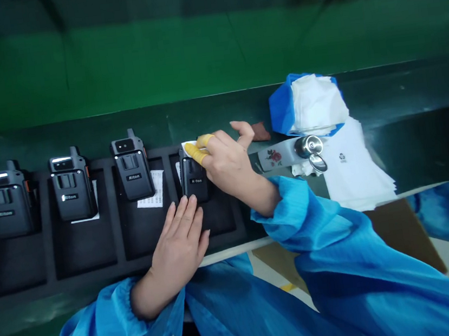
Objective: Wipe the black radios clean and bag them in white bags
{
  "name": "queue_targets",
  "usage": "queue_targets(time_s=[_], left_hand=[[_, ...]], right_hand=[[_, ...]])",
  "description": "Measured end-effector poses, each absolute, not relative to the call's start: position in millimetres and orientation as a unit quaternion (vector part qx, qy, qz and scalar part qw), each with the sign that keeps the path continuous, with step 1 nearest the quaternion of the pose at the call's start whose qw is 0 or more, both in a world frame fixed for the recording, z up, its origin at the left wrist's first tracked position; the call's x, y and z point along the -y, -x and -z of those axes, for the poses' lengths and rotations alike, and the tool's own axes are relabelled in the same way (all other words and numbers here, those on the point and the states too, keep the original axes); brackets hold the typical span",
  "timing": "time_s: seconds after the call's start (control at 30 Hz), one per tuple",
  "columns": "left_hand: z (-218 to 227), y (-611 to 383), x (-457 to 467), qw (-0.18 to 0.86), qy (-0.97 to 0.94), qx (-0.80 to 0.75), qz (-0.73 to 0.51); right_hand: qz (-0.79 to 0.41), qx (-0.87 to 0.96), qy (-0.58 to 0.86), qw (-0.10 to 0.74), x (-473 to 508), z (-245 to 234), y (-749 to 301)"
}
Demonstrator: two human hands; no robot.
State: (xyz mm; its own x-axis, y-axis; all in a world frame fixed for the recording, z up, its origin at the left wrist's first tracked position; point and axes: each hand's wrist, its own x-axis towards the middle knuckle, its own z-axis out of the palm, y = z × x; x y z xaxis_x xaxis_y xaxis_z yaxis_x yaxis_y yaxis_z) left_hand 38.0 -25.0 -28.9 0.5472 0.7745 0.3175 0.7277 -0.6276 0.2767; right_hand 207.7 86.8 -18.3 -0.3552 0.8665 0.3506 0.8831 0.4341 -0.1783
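Observation:
A black handheld radio (194,180) marked Riton lies in the rightmost compartment of a dark foam tray (116,219). My right hand (227,162), with yellow finger covers on two fingers, presses a small white wipe (188,148) onto the radio's top end, which is partly hidden beneath it. Flat and with its fingers stretched out, my left hand (180,239) rests at the radio's lower end, fingertips against it. Three similar radios lie to the left: one nearby (132,171), another further along (71,189), and one at the far left (8,202).
A blue box (281,107) full of white wipes (317,102) stands at the back right. Before it are a dispenser bottle (278,156) with a metal cap and a stack of white bags (359,168). Printed paper (156,190) lies under one radio. A cardboard box (404,228) sits below the table edge.

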Motion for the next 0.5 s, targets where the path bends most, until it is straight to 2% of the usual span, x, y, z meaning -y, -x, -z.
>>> queue_targets(time_s=[0.3,0.5], left_hand=[[27.4,-40.0,25.6,0.049,-0.874,-0.438,-0.206],[24.8,-39.7,24.6,0.055,-0.876,-0.431,-0.211]], right_hand=[[0.030,0.825,0.537,0.174,-78.3,29.1,-247.3],[0.051,0.785,0.580,0.210,-77.4,15.7,-242.8]])
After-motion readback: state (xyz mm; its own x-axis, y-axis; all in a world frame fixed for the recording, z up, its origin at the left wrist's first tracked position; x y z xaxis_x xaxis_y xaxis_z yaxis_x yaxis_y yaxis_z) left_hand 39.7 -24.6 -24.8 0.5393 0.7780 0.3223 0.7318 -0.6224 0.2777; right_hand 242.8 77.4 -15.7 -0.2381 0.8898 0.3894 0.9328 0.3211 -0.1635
